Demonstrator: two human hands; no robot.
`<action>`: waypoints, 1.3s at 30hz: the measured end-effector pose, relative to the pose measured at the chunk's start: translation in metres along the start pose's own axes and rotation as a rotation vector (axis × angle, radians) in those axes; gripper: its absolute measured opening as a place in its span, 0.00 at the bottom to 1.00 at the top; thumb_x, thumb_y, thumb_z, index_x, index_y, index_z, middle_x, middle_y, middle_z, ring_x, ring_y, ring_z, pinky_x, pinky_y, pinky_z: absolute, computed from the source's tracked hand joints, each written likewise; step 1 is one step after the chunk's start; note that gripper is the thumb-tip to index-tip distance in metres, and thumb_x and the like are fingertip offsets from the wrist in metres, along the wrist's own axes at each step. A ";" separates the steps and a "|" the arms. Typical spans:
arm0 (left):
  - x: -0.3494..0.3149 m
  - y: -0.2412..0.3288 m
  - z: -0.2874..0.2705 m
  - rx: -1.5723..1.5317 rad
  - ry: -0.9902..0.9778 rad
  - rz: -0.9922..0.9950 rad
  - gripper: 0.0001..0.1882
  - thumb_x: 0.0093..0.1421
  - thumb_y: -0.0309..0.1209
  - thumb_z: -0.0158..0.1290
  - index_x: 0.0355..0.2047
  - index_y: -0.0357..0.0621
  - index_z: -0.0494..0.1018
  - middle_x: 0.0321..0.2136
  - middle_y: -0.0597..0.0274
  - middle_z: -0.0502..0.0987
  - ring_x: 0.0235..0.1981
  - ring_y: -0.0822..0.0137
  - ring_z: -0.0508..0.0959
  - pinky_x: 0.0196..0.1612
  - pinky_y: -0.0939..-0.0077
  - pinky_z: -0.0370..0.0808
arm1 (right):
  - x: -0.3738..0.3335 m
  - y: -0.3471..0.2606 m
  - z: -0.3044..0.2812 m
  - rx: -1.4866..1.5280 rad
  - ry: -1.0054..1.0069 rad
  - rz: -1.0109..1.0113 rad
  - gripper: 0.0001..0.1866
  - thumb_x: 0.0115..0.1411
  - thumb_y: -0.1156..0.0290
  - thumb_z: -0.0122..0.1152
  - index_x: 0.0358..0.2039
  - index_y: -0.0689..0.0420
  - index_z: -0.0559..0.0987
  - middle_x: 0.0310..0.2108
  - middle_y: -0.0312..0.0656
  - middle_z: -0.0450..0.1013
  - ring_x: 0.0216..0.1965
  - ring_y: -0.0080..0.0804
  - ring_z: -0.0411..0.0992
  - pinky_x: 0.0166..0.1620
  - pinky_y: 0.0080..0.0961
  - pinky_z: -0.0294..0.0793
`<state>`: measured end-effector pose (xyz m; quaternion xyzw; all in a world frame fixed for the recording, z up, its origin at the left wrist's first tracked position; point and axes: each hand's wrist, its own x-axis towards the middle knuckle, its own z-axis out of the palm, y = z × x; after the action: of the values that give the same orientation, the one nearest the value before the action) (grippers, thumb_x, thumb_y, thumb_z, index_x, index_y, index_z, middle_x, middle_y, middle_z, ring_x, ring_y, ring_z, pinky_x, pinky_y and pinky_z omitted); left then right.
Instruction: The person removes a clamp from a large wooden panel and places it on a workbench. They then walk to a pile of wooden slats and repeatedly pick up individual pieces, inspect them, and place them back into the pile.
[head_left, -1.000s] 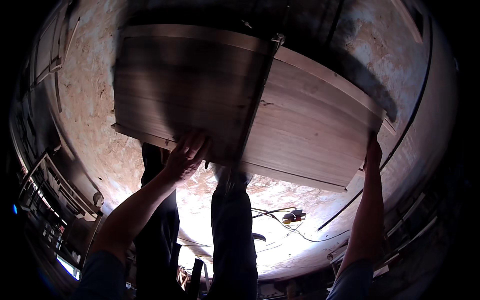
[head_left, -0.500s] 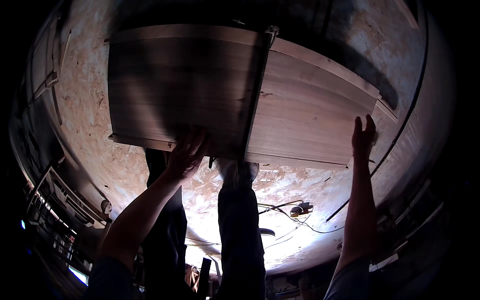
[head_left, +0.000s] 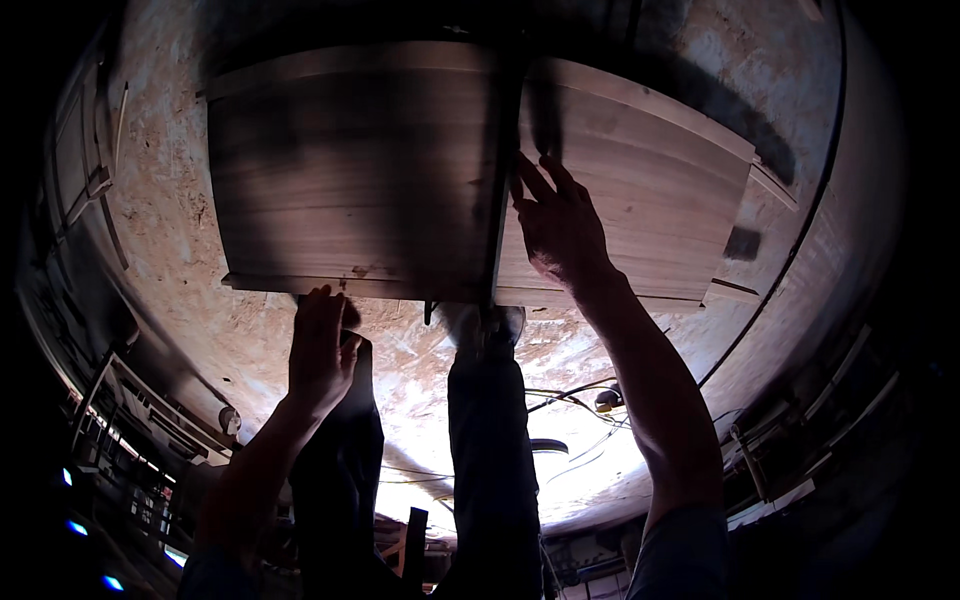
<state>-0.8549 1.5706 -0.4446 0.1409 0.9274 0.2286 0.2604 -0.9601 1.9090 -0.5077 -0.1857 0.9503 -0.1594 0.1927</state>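
A wide wooden panel (head_left: 630,190) of light brown boards lies in front of me, with narrow strips along its far and near edges. Across its middle runs a long dark bar (head_left: 499,235), which looks like a bar clamp. My right hand (head_left: 562,230) is over the panel just right of this bar, its fingers stretched out and the fingertips close to it. Whether they touch the bar I cannot tell. My left hand (head_left: 320,350) is at the panel's near edge, fingers extended upward and thumb apart, with nothing visible in it.
My legs (head_left: 490,430) stand at the near side of the panel, one foot by the bar's near end. Cables (head_left: 570,395) lie on the stained floor (head_left: 400,430) behind. A small wood strip (head_left: 733,291) lies off the right corner. Frames and timber (head_left: 150,400) line the left side.
My right hand has moved from the panel's right end leftward to the middle bar. My left hand has slid left and nearer, off the panel's face to its near edge.
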 end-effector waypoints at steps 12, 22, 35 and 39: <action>-0.088 -0.026 -0.055 0.058 -0.083 -0.323 0.31 0.58 0.30 0.54 0.60 0.38 0.58 0.58 0.46 0.62 0.60 0.47 0.61 0.61 0.56 0.60 | -0.009 0.006 -0.022 0.291 0.014 0.098 0.16 0.58 0.72 0.55 0.47 0.59 0.74 0.55 0.46 0.66 0.59 0.44 0.63 0.60 0.36 0.64; -0.142 0.093 -0.151 -0.296 -0.173 -0.555 0.26 0.58 0.26 0.51 0.57 0.35 0.61 0.56 0.49 0.63 0.56 0.57 0.66 0.58 0.64 0.66 | 0.003 -0.010 0.011 0.546 0.202 0.414 0.33 0.59 0.79 0.51 0.64 0.60 0.53 0.65 0.55 0.51 0.64 0.51 0.53 0.63 0.38 0.60; -0.178 0.098 -0.122 -0.267 -0.180 -0.277 0.24 0.51 0.23 0.53 0.51 0.32 0.66 0.48 0.43 0.69 0.50 0.46 0.70 0.53 0.59 0.69 | -0.008 -0.086 -0.001 0.452 0.284 0.132 0.24 0.56 0.71 0.59 0.52 0.63 0.68 0.53 0.53 0.65 0.53 0.48 0.68 0.51 0.38 0.73; -0.173 0.094 -0.119 -0.295 -0.115 -0.220 0.24 0.48 0.22 0.54 0.48 0.33 0.69 0.45 0.44 0.72 0.45 0.47 0.73 0.49 0.57 0.72 | 0.037 -0.102 0.011 0.325 0.168 0.359 0.29 0.54 0.68 0.59 0.54 0.68 0.62 0.55 0.58 0.60 0.55 0.53 0.64 0.52 0.41 0.71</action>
<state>-0.7642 1.5438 -0.2345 0.0119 0.8772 0.3240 0.3541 -0.9574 1.8010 -0.4902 0.0332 0.9426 -0.2881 0.1656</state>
